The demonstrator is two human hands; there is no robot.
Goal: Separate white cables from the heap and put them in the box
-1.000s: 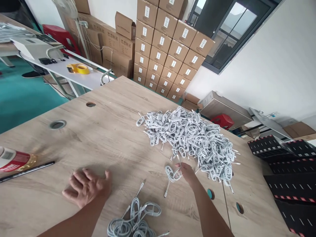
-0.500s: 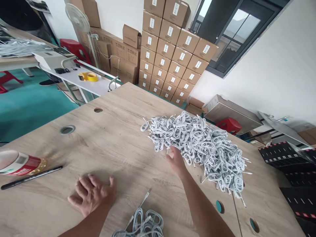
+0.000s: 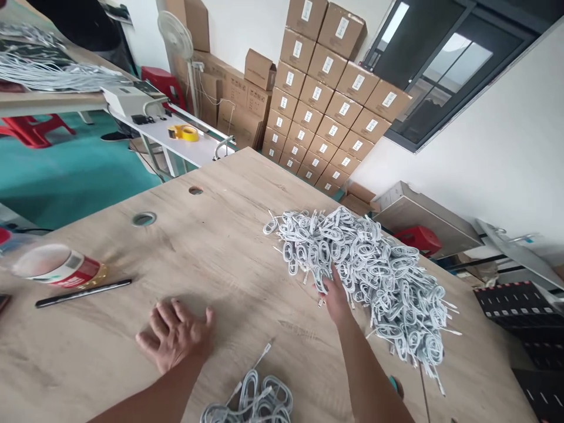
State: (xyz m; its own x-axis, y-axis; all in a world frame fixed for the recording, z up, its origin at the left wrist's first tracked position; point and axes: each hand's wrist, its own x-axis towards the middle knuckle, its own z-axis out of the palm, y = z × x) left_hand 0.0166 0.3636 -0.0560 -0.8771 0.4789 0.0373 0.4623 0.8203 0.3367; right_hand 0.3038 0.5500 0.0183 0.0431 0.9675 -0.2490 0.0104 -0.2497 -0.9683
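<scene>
A big heap of coiled light-grey cables (image 3: 379, 264) lies on the wooden table (image 3: 229, 264), right of the middle. My right hand (image 3: 335, 298) is at the heap's near left edge, its fingers closed round a coiled cable (image 3: 322, 276). On the bare wood to the left, my left hand (image 3: 178, 335) rests flat with its fingers spread, holding nothing. Between my forearms, at the bottom edge, sits a smaller bunch of coiled cables (image 3: 264, 399), with one plug end sticking up from it.
A jar with a red label (image 3: 66, 267) and a black pen (image 3: 83, 294) are at the left. Beyond the table stand stacked cartons (image 3: 326, 106), a fan (image 3: 175, 35) and a side table with yellow tape (image 3: 189, 134). Black trays (image 3: 520, 305) stand at the right.
My right hand has gone from beside the heap's edge to gripping a coil there. My left hand stays flat on the table. The whole view has shifted a little.
</scene>
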